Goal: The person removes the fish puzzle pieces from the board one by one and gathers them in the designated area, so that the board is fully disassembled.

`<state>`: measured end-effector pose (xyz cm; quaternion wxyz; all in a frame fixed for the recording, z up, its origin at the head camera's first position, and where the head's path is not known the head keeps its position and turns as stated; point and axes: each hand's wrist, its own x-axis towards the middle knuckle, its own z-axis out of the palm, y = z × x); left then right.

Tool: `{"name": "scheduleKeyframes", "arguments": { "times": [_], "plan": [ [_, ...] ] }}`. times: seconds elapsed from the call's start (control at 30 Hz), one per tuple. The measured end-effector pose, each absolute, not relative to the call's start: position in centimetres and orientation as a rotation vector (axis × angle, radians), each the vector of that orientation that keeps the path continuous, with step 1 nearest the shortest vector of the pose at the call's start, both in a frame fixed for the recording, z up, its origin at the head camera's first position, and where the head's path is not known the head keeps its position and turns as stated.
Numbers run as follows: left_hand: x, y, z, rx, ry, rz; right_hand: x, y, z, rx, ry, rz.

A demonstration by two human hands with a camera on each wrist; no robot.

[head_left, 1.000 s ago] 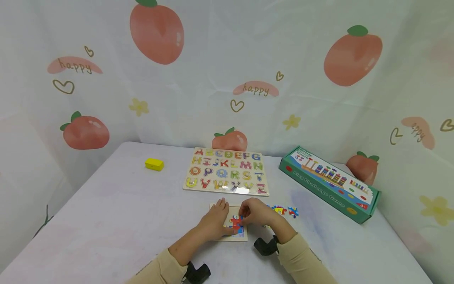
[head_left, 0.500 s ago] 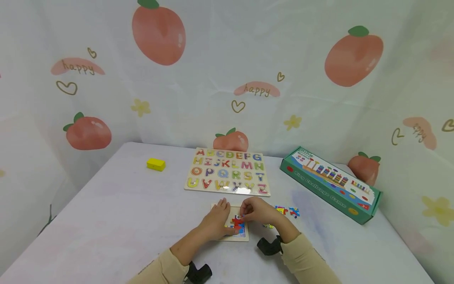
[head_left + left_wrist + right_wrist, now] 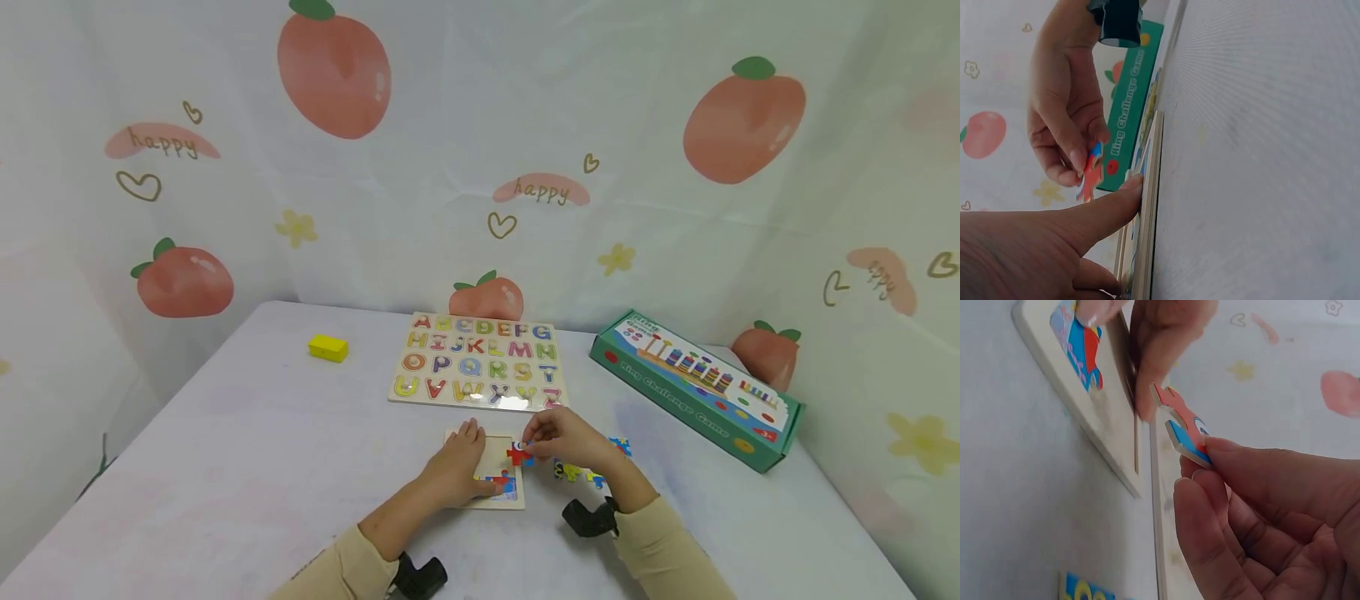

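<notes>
R hand [image 3: 566, 442] pinches piece [image 3: 1190, 422] by tray's [image 3: 493, 457] R rim, raised, ht. unclear. L hand [image 3: 453, 471] spread on tray, thumb on laid pcs [image 3: 1077, 347]. Risk: edge-only pinch, piece may twist/drop; if L eases, tray could skid.

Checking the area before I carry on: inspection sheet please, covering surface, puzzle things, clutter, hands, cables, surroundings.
Surface: white tabletop, faint pink and bluish tints.
Puzzle things: puzzle tray, partly filled; red-and-blue piece, held off it; loose pieces right of the tray.
Clutter: alphabet board, yellow block and green box, all farther back.
Hands: left hand rests on the tray; right hand pinches the red-and-blue piece.
Cables: thin dark line by the left table edge; cannot tell if cable.
Surroundings: white backdrop printed with fruit, flowers, hearts.
</notes>
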<state>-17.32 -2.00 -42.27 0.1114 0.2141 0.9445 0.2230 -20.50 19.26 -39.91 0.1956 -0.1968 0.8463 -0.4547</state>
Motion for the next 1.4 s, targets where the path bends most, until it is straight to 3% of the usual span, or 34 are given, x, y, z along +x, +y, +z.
{"name": "scheduleKeyframes", "arguments": {
  "times": [0.9,1.4],
  "plan": [
    [-17.3,-2.1,-42.1,0.643,2.773,0.629,-17.5,30.0,-39.9,-0.274,2.492,-1.274],
    [-17.3,-2.2,-42.4,0.667,2.779,0.641,-17.0,32.3,-40.6,-0.081,2.528,-1.238]
  ]
}}
